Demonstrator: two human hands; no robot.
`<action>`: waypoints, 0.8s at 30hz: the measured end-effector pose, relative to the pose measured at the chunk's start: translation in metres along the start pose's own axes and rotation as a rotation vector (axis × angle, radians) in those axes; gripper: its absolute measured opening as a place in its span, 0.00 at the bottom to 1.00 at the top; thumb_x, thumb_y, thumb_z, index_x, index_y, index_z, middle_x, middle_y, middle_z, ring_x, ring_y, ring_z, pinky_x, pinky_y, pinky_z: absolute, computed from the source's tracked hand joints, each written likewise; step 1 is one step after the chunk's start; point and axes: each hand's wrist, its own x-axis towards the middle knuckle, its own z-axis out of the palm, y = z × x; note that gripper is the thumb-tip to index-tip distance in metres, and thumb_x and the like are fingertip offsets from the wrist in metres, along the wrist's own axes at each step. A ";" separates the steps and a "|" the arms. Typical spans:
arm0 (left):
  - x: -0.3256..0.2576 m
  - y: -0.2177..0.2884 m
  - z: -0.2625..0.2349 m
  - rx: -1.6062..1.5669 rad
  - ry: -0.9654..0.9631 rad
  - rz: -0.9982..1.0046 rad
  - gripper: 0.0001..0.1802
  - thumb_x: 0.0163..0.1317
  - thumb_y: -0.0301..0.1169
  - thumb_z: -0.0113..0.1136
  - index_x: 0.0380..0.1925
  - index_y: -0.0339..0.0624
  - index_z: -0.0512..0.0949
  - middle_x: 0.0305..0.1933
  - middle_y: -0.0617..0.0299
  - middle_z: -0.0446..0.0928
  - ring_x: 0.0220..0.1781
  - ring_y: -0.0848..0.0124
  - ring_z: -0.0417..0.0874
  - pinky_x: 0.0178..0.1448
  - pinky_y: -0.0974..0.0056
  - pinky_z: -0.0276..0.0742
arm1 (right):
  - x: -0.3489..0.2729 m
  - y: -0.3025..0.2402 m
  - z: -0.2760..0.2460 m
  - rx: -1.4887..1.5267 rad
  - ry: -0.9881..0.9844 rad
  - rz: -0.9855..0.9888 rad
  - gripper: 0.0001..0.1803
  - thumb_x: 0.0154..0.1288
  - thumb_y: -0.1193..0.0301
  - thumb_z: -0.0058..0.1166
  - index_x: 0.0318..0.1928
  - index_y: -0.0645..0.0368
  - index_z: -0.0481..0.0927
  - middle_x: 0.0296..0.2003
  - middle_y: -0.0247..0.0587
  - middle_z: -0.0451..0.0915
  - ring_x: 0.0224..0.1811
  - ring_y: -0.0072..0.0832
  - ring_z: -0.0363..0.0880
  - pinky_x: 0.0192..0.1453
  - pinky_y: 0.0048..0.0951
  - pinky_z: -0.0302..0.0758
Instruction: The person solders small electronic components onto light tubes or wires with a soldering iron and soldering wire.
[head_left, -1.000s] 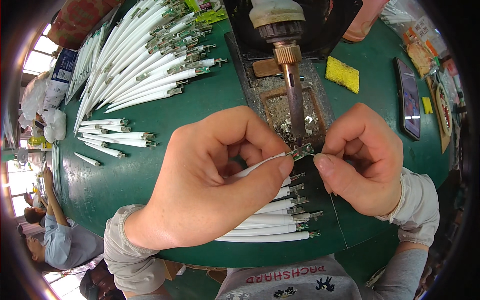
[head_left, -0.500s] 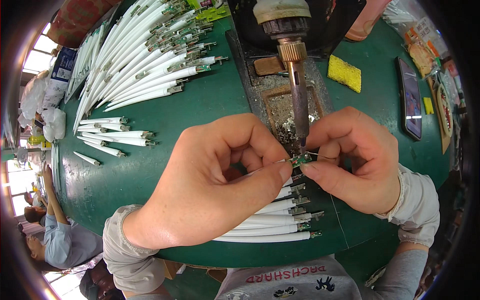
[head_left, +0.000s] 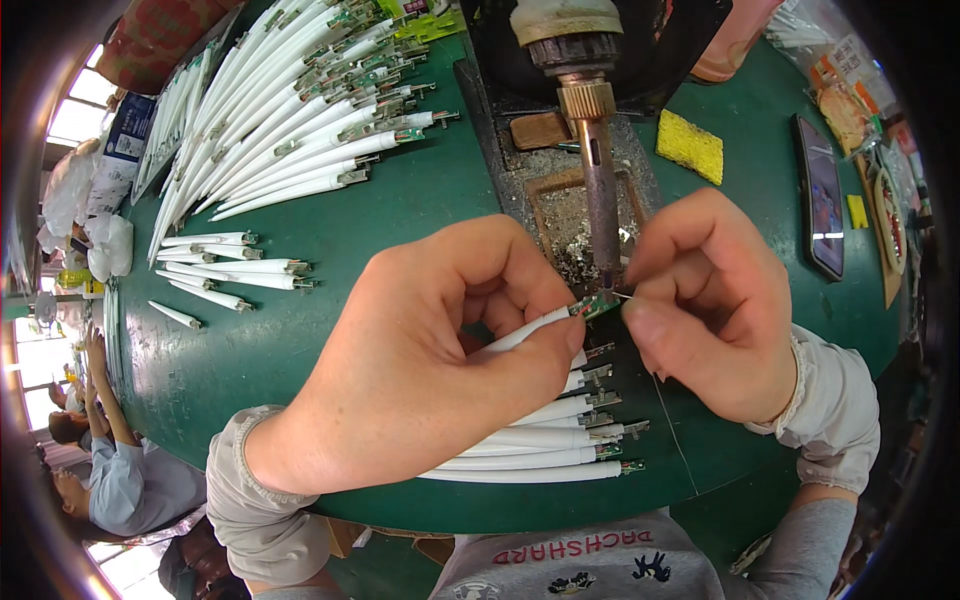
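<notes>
Head view: left hand pinches a white stick, largely hidden; right hand pinches thin wire, hard to trace.

Passage over the green table is widest between the left hand and the large pile of white sticks, narrowing beside the smaller group of sticks. Between the left hand and right hand, access is tight: the soldering iron descends from above to the circuit board of the held stick, and a thin wire spans the remaining gap. A row of sticks obstructs the surface beneath the left hand. Far side, right: yellow sponge and smartphone stand as obstacles, with a usable lane between them.
</notes>
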 end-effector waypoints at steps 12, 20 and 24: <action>0.001 0.003 0.003 -0.133 0.053 0.041 0.08 0.57 0.19 0.61 0.35 0.35 0.72 0.31 0.64 0.76 0.29 0.84 0.75 0.31 0.78 0.69 | 0.002 0.001 0.000 -0.123 -0.042 -0.117 0.09 0.66 0.76 0.52 0.38 0.63 0.64 0.26 0.36 0.70 0.21 0.16 0.71 0.24 0.18 0.67; 0.000 0.006 0.002 -0.155 0.044 0.029 0.08 0.56 0.20 0.62 0.34 0.34 0.72 0.31 0.63 0.76 0.29 0.83 0.75 0.31 0.77 0.70 | 0.003 0.001 0.000 -0.143 -0.057 -0.163 0.09 0.67 0.76 0.51 0.38 0.63 0.63 0.25 0.37 0.71 0.21 0.16 0.70 0.23 0.17 0.67; -0.003 0.008 -0.003 -0.149 0.032 -0.042 0.08 0.56 0.20 0.61 0.34 0.34 0.73 0.31 0.63 0.76 0.31 0.83 0.75 0.33 0.77 0.70 | 0.003 0.004 0.001 -0.105 -0.021 -0.174 0.10 0.70 0.71 0.49 0.38 0.62 0.62 0.22 0.35 0.70 0.19 0.15 0.69 0.22 0.16 0.65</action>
